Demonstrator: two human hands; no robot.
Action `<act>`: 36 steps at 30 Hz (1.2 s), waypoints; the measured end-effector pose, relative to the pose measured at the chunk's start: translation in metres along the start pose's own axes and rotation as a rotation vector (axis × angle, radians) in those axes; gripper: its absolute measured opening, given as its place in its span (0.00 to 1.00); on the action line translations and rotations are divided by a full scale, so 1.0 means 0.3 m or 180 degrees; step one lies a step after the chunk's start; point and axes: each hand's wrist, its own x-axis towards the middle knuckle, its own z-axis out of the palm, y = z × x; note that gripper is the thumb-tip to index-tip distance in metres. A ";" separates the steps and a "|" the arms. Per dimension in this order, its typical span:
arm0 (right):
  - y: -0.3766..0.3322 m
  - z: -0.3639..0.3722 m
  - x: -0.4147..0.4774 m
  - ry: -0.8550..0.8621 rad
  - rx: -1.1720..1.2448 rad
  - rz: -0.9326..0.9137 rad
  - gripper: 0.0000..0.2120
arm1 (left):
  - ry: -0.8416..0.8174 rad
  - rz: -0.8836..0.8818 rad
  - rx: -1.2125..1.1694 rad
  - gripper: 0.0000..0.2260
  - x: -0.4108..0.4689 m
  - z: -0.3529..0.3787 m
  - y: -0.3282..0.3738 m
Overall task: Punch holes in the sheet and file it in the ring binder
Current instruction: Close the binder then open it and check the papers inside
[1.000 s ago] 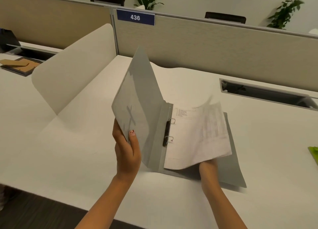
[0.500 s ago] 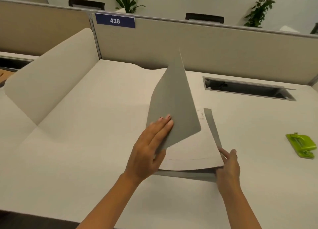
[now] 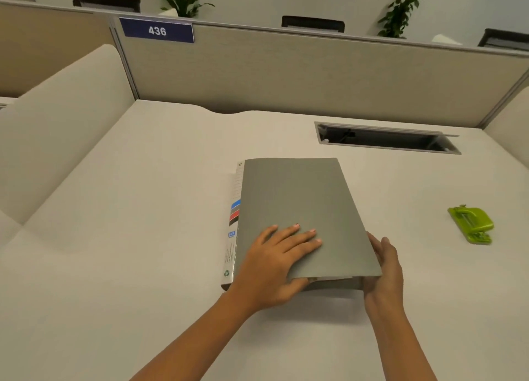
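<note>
The grey ring binder (image 3: 297, 200) lies closed and flat on the white desk (image 3: 143, 237), its labelled spine facing left. The sheet is inside and hidden; only a sliver of paper shows at the near edge. My left hand (image 3: 274, 263) rests palm down on the near part of the cover, fingers spread. My right hand (image 3: 382, 269) touches the binder's near right corner, fingers against its edge. A green hole punch (image 3: 471, 223) sits on the desk to the right, apart from both hands.
A cable slot (image 3: 386, 138) is cut into the desk behind the binder. A beige partition (image 3: 286, 74) with a "436" sign closes the back. A curved white divider (image 3: 57, 128) rises on the left.
My left hand swung the raised cover over to the right and pressed it flat, so the binder went from open to closed. My right hand slid from under the sheet to the binder's corner.
</note>
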 end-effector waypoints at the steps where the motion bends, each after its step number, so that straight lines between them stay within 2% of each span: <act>1: -0.008 -0.012 0.011 -0.0140 -0.0128 0.0027 0.18 | -0.0014 -0.0018 0.0030 0.27 0.005 0.004 -0.001; 4: -0.031 -0.047 0.032 -0.0537 -0.0671 -0.0125 0.14 | -0.0145 -0.0039 0.0148 0.28 0.017 0.023 -0.007; 6: -0.023 -0.062 0.051 -0.0402 -0.1011 -0.0369 0.15 | -0.0269 -0.0026 0.0210 0.29 0.013 0.043 -0.011; 10: 0.010 -0.047 0.066 -0.0089 -0.1882 -0.0896 0.20 | -0.0439 0.0038 0.0328 0.30 -0.001 0.086 -0.018; 17: 0.120 -0.019 0.111 -0.0579 -0.3187 -0.1506 0.33 | -0.0622 0.0201 0.0622 0.26 0.001 0.159 -0.066; 20: 0.178 -0.031 0.127 -0.0621 -0.3681 -0.1863 0.31 | -0.0680 0.0311 0.0817 0.22 0.005 0.189 -0.096; 27: 0.211 -0.037 0.135 -0.0414 -0.4071 -0.2307 0.32 | -0.0455 0.0188 0.0917 0.21 0.010 0.224 -0.079; 30: 0.192 -0.043 0.149 -0.0479 -0.4035 -0.2377 0.30 | -0.0288 -0.0082 0.0614 0.20 0.031 0.227 -0.054; 36: 0.088 0.003 0.217 -0.0449 -0.4232 -0.2662 0.18 | 0.0178 -0.0585 0.0061 0.19 0.129 0.227 -0.006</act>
